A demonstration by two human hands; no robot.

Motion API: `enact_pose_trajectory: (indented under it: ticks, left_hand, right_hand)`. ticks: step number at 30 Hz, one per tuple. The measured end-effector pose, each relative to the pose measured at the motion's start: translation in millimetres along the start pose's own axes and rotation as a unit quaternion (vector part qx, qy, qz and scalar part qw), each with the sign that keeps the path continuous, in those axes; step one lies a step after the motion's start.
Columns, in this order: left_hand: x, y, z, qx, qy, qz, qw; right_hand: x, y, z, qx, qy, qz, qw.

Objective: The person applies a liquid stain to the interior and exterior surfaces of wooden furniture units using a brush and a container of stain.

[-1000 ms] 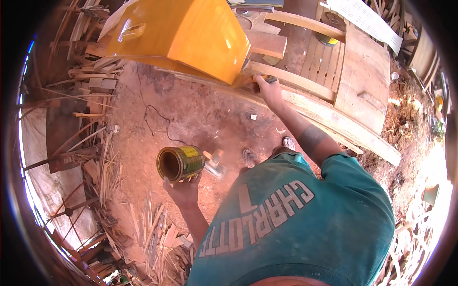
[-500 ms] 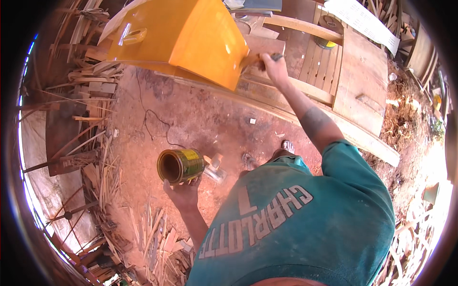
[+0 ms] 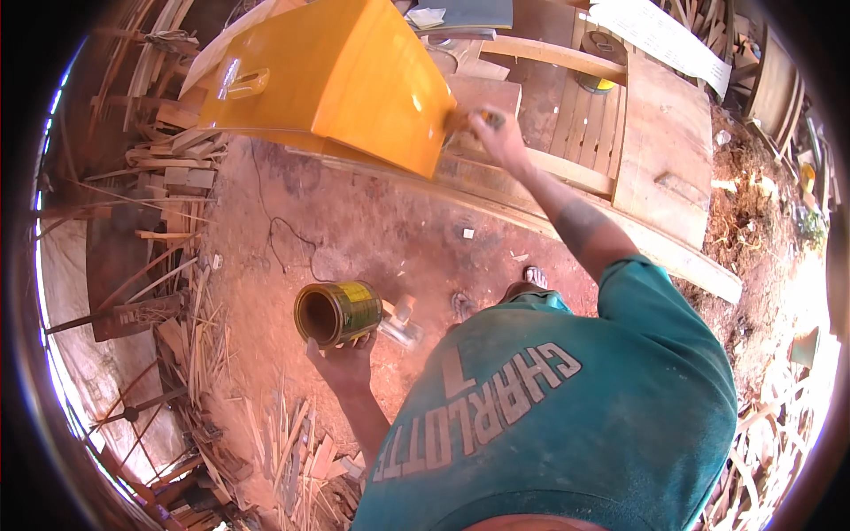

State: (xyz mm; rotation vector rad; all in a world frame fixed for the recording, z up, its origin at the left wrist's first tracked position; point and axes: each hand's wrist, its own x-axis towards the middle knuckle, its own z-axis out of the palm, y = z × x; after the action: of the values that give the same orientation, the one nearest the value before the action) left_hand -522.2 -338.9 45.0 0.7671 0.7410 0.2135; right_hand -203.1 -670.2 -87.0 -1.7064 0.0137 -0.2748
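My left hand (image 3: pixel 347 361) is wrapped round the underside of a yellow-green paint can (image 3: pixel 359 305), which is tilted so its open mouth points left. The can's inside looks brownish, and I cannot make out how much is in it. My right hand (image 3: pixel 500 140) grips a paintbrush (image 3: pixel 458 121), slightly blurred, with its bristles at the right edge of a glossy orange-yellow wooden piece (image 3: pixel 381 84). That piece is box-like, with an oblong handle recess (image 3: pixel 248 84) on its left face. Most of the brush handle is hidden in my fingers.
A wooden bench frame (image 3: pixel 660 146) with slats stands at the right, with another can (image 3: pixel 596 84) among the slats. Wood offcuts (image 3: pixel 186 164) pile up along the left. A dark cord (image 3: pixel 288 232) lies on the dusty floor (image 3: pixel 390 239). A white sheet (image 3: pixel 664 35) lies at the far right.
My right hand has moved a little left and nearer to me, bringing the brush against the orange-yellow piece's edge. My left hand still holds the can. The whole view has shifted slightly.
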Motion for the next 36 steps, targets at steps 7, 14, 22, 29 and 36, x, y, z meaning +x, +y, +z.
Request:
enact_pose_trajectory:
  ticks: [7,14,22,29,36]
  left_hand:
    - [6,-3,-5,-0.020,0.016,-0.020,0.999]
    - [7,-8,-3,-0.029,-0.017,-0.015,0.999]
    - [4,-10,1,-0.038,-0.032,-0.016,0.999]
    - [3,-11,-3,-0.016,-0.017,-0.012,1.000]
    - [-1,-12,8,-0.005,-0.038,-0.008,0.999]
  right_hand:
    - [33,-5,-9,0.018,0.050,0.027,0.998]
    - [15,-6,-9,0.029,0.001,0.050,0.998]
    - [15,-24,-9,0.060,0.014,0.017,0.998]
    - [-6,-102,-16,0.167,0.059,-0.166,0.970]
    - [-18,-26,7,0.124,0.043,-0.086,0.988]
